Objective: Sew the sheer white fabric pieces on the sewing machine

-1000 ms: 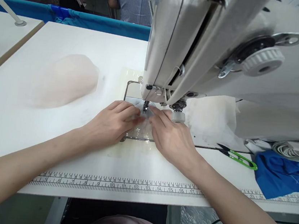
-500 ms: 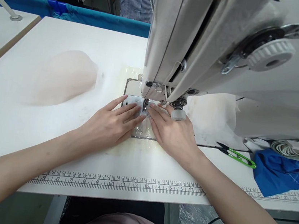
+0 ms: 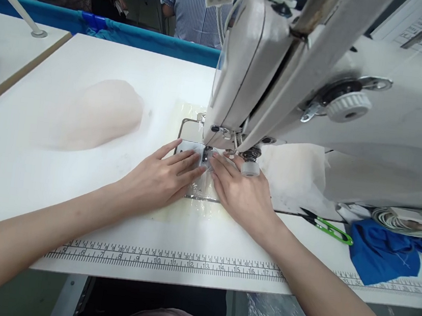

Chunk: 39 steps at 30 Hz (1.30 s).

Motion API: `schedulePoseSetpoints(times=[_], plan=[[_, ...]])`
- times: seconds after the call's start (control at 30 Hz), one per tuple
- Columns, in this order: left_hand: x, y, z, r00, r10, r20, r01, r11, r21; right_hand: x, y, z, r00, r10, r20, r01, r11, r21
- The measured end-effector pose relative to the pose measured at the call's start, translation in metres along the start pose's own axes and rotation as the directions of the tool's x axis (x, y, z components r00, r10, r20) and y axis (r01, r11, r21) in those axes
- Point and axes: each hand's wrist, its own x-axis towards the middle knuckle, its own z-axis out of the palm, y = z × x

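Note:
My left hand [image 3: 160, 177] lies flat with fingers stretched out, pressing a small piece of sheer, see-through material [image 3: 203, 185] onto the metal plate just left of the presser foot [image 3: 205, 155]. My right hand [image 3: 240, 190] lies flat on the same piece just right of the foot, fingertips nearly meeting those of the left. The white sewing machine [image 3: 318, 99] towers over both hands, and its head hides the material behind the needle.
A pale pink heap of sheer fabric [image 3: 93, 113] lies on the white table at left. Green-handled snips [image 3: 327, 226] and a blue cloth [image 3: 384, 253] sit at right. A printed ruler [image 3: 167, 261] runs along the front edge. A person in a striped shirt [image 3: 197, 2] stands behind.
My left fingers went from curled to stretched flat on the material. Both hands stay at the presser foot. The camera tilted up a little, showing more of the machine top.

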Motion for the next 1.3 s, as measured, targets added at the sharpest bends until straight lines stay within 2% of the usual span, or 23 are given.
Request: schedulePoseSetpoints(times=[0.17,0.27,0.33,0.4,0.47,0.53,0.6,0.67,0.77,0.93,1.3], plan=[[-0.002,0.001,-0.002,0.998,0.027,-0.052,-0.025,0.999,0.044,0.0,0.001,-0.001,0.997,-0.048,-0.058,0.051,0.998,0.044],[-0.004,0.001,-0.006,0.977,0.151,-0.152,-0.149,0.988,0.03,0.0,0.002,-0.005,0.986,-0.119,-0.115,0.134,0.983,0.127],[-0.005,0.002,-0.009,0.956,0.237,-0.175,-0.243,0.97,-0.013,0.0,0.003,-0.009,0.979,-0.16,-0.128,0.181,0.967,0.177],[-0.005,0.002,-0.01,0.942,0.283,-0.181,-0.289,0.957,-0.004,-0.001,0.005,-0.015,0.976,-0.186,-0.108,0.207,0.951,0.228],[-0.006,0.002,-0.008,0.944,0.26,-0.201,-0.261,0.965,0.025,-0.001,0.007,-0.021,0.975,-0.21,-0.073,0.222,0.928,0.301],[-0.006,0.003,-0.006,0.962,0.174,-0.21,-0.182,0.983,-0.017,-0.001,0.009,-0.025,0.975,-0.221,-0.037,0.219,0.909,0.356],[-0.006,0.005,-0.004,0.976,0.069,-0.209,-0.092,0.991,-0.1,-0.001,0.01,-0.025,0.977,-0.213,-0.019,0.207,0.92,0.333],[-0.006,0.007,-0.004,0.977,0.031,-0.212,-0.058,0.991,-0.124,-0.002,0.008,-0.023,0.976,-0.212,-0.041,0.215,0.944,0.251],[-0.005,0.01,-0.004,0.975,0.093,-0.203,-0.101,0.994,-0.032,-0.002,0.004,-0.02,0.963,-0.244,-0.117,0.26,0.952,0.161],[-0.008,0.013,-0.002,0.972,0.168,-0.166,-0.163,0.986,0.043,-0.003,0.001,-0.019,0.946,-0.282,-0.16,0.306,0.94,0.152],[-0.009,0.015,-0.001,0.98,0.153,-0.13,-0.151,0.988,0.026,-0.004,0.003,-0.02,0.946,-0.289,-0.145,0.31,0.94,0.144]])
